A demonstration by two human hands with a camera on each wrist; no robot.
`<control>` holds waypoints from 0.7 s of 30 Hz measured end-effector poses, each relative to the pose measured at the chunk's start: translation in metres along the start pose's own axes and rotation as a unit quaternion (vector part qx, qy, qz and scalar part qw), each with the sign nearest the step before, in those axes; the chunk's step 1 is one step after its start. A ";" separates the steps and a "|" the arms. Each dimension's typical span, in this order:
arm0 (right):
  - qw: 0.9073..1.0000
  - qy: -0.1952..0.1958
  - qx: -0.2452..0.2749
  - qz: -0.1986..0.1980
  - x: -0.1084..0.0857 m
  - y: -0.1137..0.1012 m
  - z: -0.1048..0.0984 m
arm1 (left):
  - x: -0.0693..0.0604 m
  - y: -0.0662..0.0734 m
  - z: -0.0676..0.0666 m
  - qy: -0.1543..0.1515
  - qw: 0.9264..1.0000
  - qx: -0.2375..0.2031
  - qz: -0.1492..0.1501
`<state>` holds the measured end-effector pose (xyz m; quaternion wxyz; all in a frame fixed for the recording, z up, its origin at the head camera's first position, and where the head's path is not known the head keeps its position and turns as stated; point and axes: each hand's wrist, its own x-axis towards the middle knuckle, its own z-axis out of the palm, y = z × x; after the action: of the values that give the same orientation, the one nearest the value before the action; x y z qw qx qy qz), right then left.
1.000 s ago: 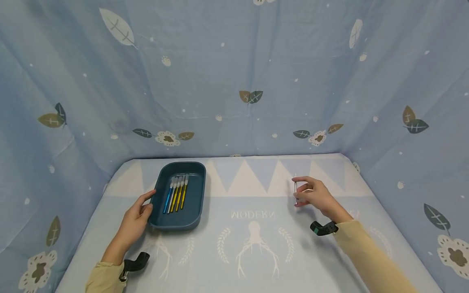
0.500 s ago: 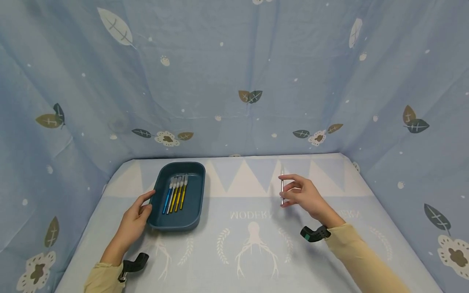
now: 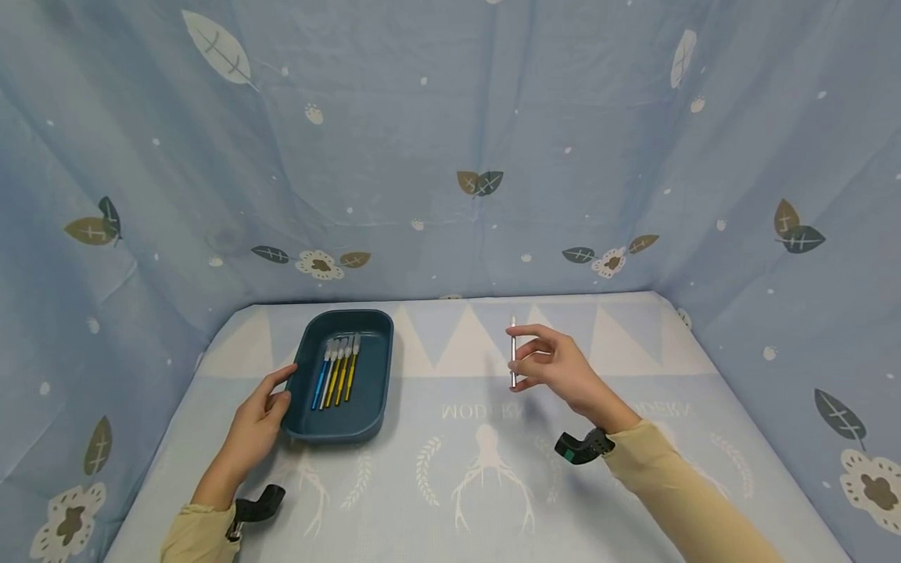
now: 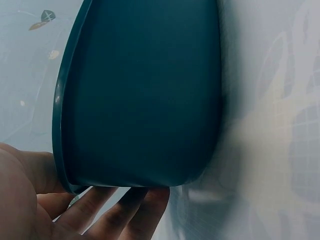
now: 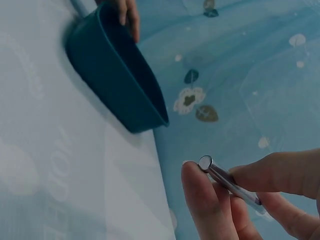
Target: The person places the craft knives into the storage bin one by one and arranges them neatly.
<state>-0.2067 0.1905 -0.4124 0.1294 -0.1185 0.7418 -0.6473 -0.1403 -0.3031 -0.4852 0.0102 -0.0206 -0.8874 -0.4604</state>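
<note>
A dark teal tray [image 3: 383, 407] sits on the left of the table, with several capped craft knives [image 3: 336, 371] in blue, silver and yellow side by side in it. My left hand [image 3: 256, 422] holds the tray by its left side; in the left wrist view, fingers [image 4: 107, 215] lie against the outer wall and part of the hand reaches over the rim. Right of the tray, my right hand [image 3: 552, 366] pinches a silver craft knife [image 3: 513, 352] above the table, cap end away from me. Its round metal butt shows in the right wrist view, between thumb and fingertips.
A pale patterned cloth [image 3: 422, 500] covers the table. Blue printed curtains [image 3: 394, 141] hang behind it and along both sides. Each wrist carries a black camera mount [image 3: 584, 447].
My right hand has moved left toward the tray, carrying the silver craft knife slightly higher. The left hand and the tray stay about where they were.
</note>
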 end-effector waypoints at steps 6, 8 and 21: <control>1.000 -0.008 0.009 -0.011 0.006 -0.009 0.018 | 0.000 0.000 -0.001 0.001 1.000 0.015 0.000; 1.000 -0.013 0.013 -0.012 0.007 -0.011 0.025 | -0.001 0.000 -0.001 0.000 1.000 0.014 -0.001; 0.997 -0.048 0.059 -0.013 0.023 -0.019 0.068 | 0.000 -0.001 0.000 -0.003 1.000 0.010 0.002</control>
<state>-0.2041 0.1166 -0.4035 0.1636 -0.1514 0.6933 -0.6853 -0.1400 -0.3040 -0.4861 0.0093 -0.0238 -0.8919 -0.4516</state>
